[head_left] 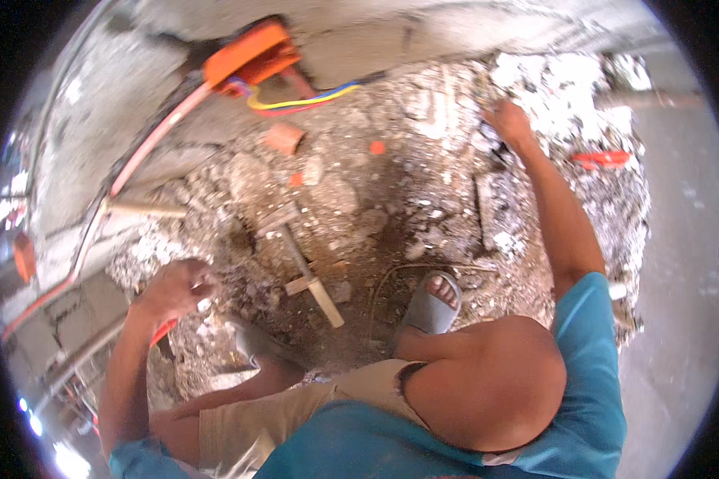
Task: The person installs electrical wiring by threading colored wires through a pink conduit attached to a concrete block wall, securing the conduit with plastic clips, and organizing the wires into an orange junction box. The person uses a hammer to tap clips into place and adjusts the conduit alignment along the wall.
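Reaching over rubble [331, 194], right hand [510, 124], grip unclear

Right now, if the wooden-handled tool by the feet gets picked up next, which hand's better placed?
Likely left. The left hand looks nearer the tool's pale handle; the right hand is stretched out ahead, over the far right of the rubble. Blur hides whether the left is free.

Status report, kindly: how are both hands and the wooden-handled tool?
Left hand low over rubble, grip unclear. Right hand farther forward, grip unclear. Wooden-handled tool unheld, rubble around it.
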Demonstrator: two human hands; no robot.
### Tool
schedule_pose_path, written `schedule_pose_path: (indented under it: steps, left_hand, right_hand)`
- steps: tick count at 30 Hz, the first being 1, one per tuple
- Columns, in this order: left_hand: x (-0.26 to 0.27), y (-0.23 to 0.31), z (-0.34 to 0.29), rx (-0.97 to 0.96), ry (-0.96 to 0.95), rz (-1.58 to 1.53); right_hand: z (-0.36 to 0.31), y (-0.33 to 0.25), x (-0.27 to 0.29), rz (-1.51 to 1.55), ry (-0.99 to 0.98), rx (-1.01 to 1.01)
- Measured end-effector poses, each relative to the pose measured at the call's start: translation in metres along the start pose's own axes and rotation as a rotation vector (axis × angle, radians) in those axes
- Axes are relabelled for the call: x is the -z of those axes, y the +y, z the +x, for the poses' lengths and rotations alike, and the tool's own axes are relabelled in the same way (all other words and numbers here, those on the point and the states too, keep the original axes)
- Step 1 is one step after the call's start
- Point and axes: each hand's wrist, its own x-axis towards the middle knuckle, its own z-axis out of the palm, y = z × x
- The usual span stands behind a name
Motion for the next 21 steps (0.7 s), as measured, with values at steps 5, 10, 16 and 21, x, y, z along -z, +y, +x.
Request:
schedule_pose_path:
  steps: [5,10,16,21]
  left_hand:
    - [0.006,0.039,-0.003,-0.169,0.140,-0.038]
    - [0.000,0.080,0.043,-0.432,0.635,-0.062]
    - [-0.017,0.123,0.099,-0.244,1.012,-0.757]
    - [-0.024,0.141,0.115,-0.377,0.785,-1.804]
  right_hand:
    - [-0.035,-0.079,0.012,0.190,-0.011,0.248]
    - [-0.115,-0.186,0.077,0.559,-0.708,0.323]
    - [-0.159,-0.292,0.107,0.913,-0.601,0.406]
    - [-0.166,-0.325,0.114,0.895,-0.519,0.575]
